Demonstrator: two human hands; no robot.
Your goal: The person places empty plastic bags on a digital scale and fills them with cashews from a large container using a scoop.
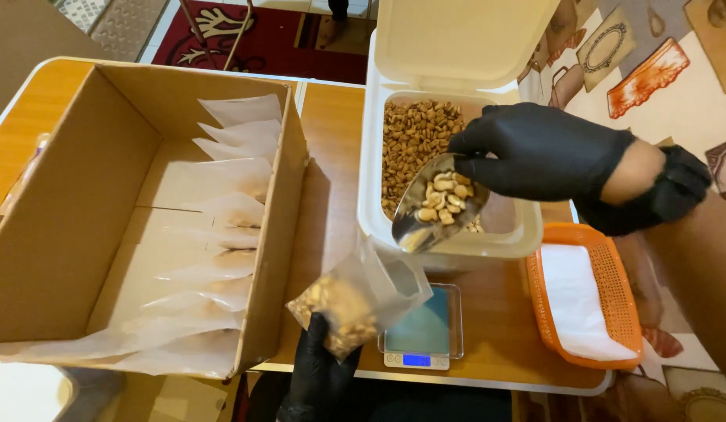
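My right hand (542, 152), in a black glove, holds a metal scoop (433, 211) loaded with nuts, tilted down over the front rim of a white bin (371, 187) full of nuts. My left hand (320, 367), also in a black glove, grips a clear plastic bag (355, 301) from below. The bag is partly filled with nuts and its mouth opens toward the scoop, a little below the scoop's tip. A small digital scale (421, 336) lies on the table just right of the bag.
A large open cardboard box (66, 227) on the left holds several filled clear bags in rows. An orange basket (620, 312) with white bags sits at right. The bin's lid (456, 39) stands raised at the back. The wooden table's front edge runs just below the scale.
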